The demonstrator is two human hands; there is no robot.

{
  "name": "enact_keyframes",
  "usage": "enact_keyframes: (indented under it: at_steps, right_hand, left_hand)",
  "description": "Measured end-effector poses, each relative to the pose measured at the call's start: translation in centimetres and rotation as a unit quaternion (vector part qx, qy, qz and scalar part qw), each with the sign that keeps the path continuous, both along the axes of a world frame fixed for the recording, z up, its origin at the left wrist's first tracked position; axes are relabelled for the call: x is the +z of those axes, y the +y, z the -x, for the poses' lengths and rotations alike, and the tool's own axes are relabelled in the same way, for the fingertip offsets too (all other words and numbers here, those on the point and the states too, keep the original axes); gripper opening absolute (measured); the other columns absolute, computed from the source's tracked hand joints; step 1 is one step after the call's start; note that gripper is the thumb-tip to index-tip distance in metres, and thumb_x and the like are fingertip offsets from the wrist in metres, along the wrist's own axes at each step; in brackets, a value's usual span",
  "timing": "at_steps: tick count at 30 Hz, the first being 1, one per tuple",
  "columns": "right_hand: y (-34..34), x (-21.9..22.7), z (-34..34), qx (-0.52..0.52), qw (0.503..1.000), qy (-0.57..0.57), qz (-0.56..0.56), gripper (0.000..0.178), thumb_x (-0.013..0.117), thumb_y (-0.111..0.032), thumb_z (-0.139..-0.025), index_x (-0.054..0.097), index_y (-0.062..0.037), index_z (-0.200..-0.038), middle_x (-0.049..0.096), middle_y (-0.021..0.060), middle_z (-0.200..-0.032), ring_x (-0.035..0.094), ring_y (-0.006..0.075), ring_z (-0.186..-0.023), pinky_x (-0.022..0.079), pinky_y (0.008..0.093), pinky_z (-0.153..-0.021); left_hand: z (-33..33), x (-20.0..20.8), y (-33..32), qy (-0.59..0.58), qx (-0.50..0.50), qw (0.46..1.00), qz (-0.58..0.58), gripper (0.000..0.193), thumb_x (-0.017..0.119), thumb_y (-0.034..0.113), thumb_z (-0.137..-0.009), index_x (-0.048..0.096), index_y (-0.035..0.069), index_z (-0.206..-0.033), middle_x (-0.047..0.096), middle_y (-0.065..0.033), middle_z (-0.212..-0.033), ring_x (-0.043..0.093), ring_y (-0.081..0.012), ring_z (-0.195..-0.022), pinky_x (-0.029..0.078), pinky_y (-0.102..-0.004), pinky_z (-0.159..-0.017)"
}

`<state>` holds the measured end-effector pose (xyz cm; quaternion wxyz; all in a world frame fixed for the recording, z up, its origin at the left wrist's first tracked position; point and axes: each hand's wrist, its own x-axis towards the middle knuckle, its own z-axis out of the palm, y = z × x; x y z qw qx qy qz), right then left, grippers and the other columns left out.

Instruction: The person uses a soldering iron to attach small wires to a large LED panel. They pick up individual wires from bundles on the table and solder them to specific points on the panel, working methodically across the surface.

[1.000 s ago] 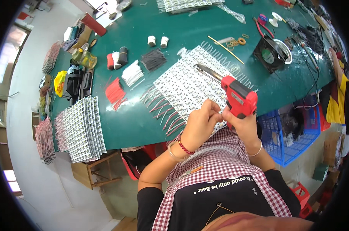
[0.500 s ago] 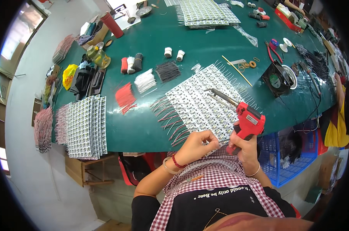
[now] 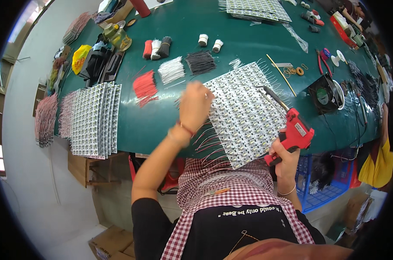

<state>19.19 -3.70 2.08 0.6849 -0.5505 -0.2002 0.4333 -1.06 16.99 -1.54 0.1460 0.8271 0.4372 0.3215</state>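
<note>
My right hand [image 3: 286, 162] grips a red-and-black soldering gun [image 3: 299, 132]. Its long dark tip points up and left over a white sheet of small circuit boards [image 3: 244, 117], just above the sheet's right part. Dark red wires stick out along the sheet's lower left edge, thin leads along its upper right edge. At the sheet's upper left edge is my left hand [image 3: 195, 106], slightly blurred, with fingers curled together; whatever they hold is hidden. Beyond it lie a pile of red wires [image 3: 145, 86], a pile of white wires [image 3: 171, 70] and a pile of black wires [image 3: 201, 63].
Stacked wired board sheets [image 3: 94, 121] stand at the table's left edge. A small black fan [image 3: 322, 94], red-handled pliers [image 3: 324, 63] and a wooden stick [image 3: 281, 74] lie to the right. Bundled wires [image 3: 164, 47] sit farther back. A blue crate [image 3: 326, 190] is below the table's right side.
My left hand has moved up and away from the sheet's near corner to its upper left edge. The soldering gun stays in my right hand. The whole view has shifted somewhat.
</note>
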Motion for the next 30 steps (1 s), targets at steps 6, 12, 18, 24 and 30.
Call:
enact_keyframes:
  at_steps: [6, 12, 18, 24, 30]
  right_hand:
    - [-0.4, 0.5, -0.3, 0.01, 1.0, -0.015, -0.018, 0.038, 0.064, 0.005, -0.082, 0.049, -0.0008, -0.116, 0.056, 0.0048, -0.074, 0.056, 0.0131, -0.062, 0.048, 0.028, -0.058]
    - [-0.9, -0.1, -0.1, 0.009, 1.0, 0.016, -0.009, 0.038, 0.063, 0.003, -0.084, 0.047, -0.0017, -0.118, 0.054, 0.0056, -0.072, 0.054, 0.0134, -0.061, 0.047, 0.028, -0.058]
    - [-1.2, -1.0, -2.1, 0.034, 0.997, 0.047, -0.043, 0.038, 0.064, -0.003, -0.086, 0.046, -0.0033, -0.119, 0.053, 0.006, -0.073, 0.052, 0.0137, -0.062, 0.044, 0.0281, -0.056]
    - [-0.1, -1.8, -2.6, 0.055, 0.997, 0.029, -0.048, 0.036, 0.062, -0.005, -0.089, 0.045, -0.003, -0.121, 0.053, 0.0062, -0.074, 0.051, 0.0133, -0.062, 0.044, 0.0271, -0.057]
    - [0.2, -0.2, -1.1, 0.078, 0.994, 0.024, -0.077, 0.037, 0.063, -0.002, -0.087, 0.046, -0.0027, -0.119, 0.055, 0.0078, -0.074, 0.054, 0.0142, -0.062, 0.046, 0.0279, -0.058]
  left_hand:
    - [-0.2, -3.9, 8.7, 0.119, 0.088, 0.975, -0.166, 0.008, 0.071, 0.019, -0.074, 0.067, 0.012, -0.072, 0.056, -0.002, -0.081, 0.054, -0.0224, -0.086, 0.037, -0.0399, -0.071]
    - [0.0, -4.5, 8.0, 0.111, 0.107, 0.976, -0.156, 0.013, 0.075, 0.022, -0.072, 0.069, 0.016, -0.081, 0.056, 0.0008, -0.085, 0.054, -0.0195, -0.09, 0.036, -0.0388, -0.074]
    - [6.5, -2.6, 7.2, 0.126, 0.177, 0.97, -0.111, 0.014, 0.071, 0.013, -0.074, 0.07, 0.014, -0.088, 0.06, -0.0031, -0.093, 0.055, -0.0238, -0.095, 0.039, -0.0409, -0.077]
    - [9.1, -3.9, 7.3, 0.139, 0.108, 0.978, -0.111, 0.021, 0.074, 0.014, -0.073, 0.067, 0.013, -0.093, 0.056, -0.0034, -0.094, 0.053, -0.025, -0.098, 0.042, -0.04, -0.078]
    - [7.6, -5.2, 9.6, 0.165, 0.11, 0.973, -0.119, 0.019, 0.074, 0.015, -0.073, 0.065, 0.013, -0.089, 0.055, -0.0028, -0.095, 0.051, -0.024, -0.096, 0.041, -0.0392, -0.079]
